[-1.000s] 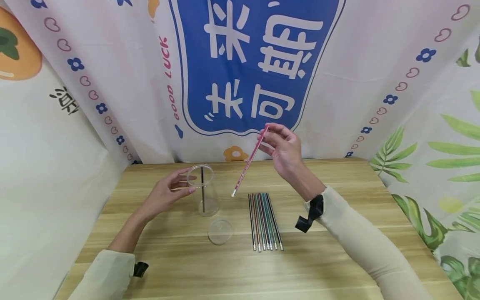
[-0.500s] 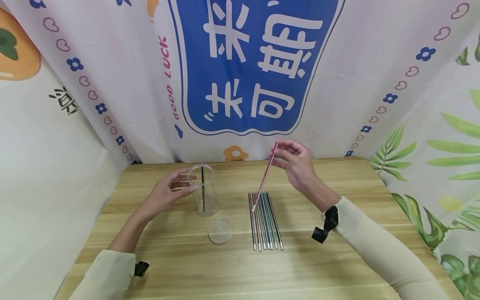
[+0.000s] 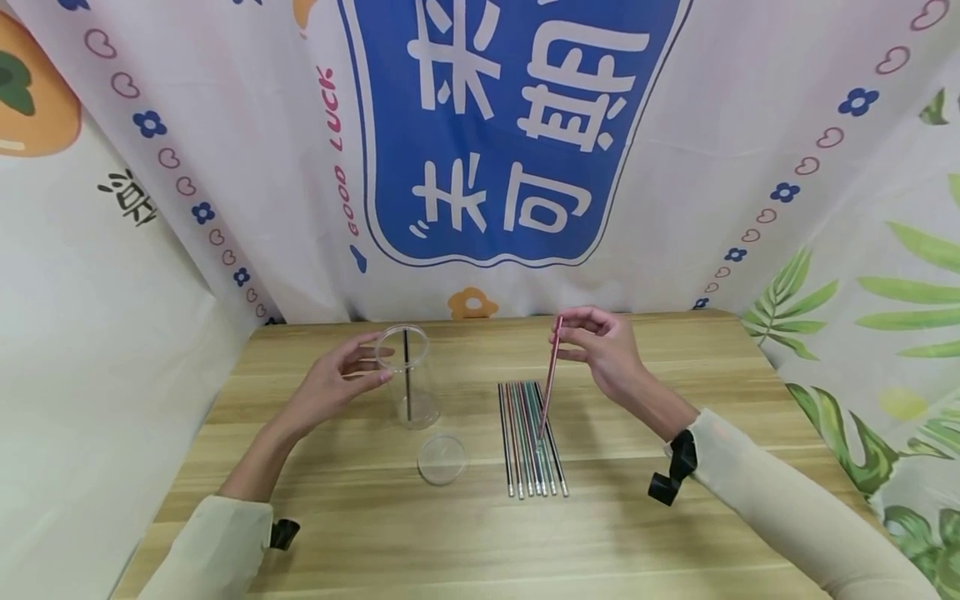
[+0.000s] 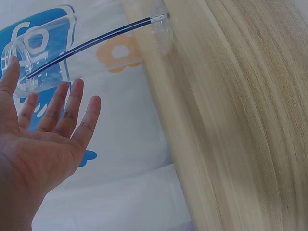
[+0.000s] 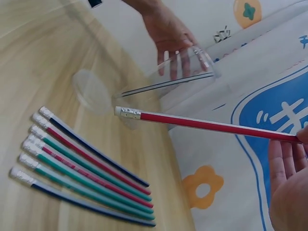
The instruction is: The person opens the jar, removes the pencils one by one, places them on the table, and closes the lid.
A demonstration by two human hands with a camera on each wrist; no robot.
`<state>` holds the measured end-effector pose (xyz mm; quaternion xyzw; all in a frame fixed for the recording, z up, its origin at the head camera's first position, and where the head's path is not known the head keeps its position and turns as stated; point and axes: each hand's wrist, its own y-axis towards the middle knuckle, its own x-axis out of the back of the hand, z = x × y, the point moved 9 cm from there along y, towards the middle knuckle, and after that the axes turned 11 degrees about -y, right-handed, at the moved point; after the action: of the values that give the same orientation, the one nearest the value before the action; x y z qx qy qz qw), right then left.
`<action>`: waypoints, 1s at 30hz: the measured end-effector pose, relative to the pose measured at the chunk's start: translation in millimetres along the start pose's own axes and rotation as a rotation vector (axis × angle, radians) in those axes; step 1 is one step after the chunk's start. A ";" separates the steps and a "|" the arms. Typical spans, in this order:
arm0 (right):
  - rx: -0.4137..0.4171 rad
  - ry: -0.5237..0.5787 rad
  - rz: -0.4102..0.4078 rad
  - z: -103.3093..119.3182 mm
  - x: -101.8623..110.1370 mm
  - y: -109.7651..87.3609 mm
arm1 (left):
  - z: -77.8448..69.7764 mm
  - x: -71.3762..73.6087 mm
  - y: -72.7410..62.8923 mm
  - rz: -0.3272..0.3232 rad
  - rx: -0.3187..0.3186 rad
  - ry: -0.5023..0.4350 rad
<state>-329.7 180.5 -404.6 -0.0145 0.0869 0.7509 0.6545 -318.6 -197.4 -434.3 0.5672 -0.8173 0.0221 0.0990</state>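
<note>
Pinched near its upper end by my right hand [image 3: 606,354], a red pencil [image 3: 551,379] hangs eraser end down over a row of pencils [image 3: 517,442]. The row is dark, red and green, with silver-ferruled ends toward me. My left hand [image 3: 333,383] is at the upper left side of a clear plastic cup [image 3: 423,387]. Its fingers look fairly straight and spread in the left wrist view, with the thumb by the rim. Inside the upright cup leans one dark striped pencil [image 4: 96,43], ferrule end at the bottom.
A round clear lid [image 3: 442,459] lies flat between the cup and the row of pencils. The wooden table [image 3: 360,533] ends at a printed curtain [image 3: 322,283] behind, with more printed cloth at both sides.
My right hand has moved right and down with the red pencil, which now stands steeper over the row. The left hand and cup stay in place.
</note>
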 end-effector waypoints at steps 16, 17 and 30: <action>-0.050 -0.124 0.036 -27.5 22.1 -18.2 | -0.5 -0.3 0.3 0.002 -0.009 -0.007; -0.054 -0.128 0.036 -29.2 23.8 -19.4 | -0.1 -0.1 0.3 0.001 -0.009 -0.007; -0.107 -0.206 0.049 -50.5 36.5 -33.2 | 0.1 -0.1 0.4 -0.004 -0.003 -0.005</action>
<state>-306.9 213.0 -463.0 0.0297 -0.0208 0.7677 0.6397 -318.9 -197.2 -434.3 0.5687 -0.8164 0.0194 0.0979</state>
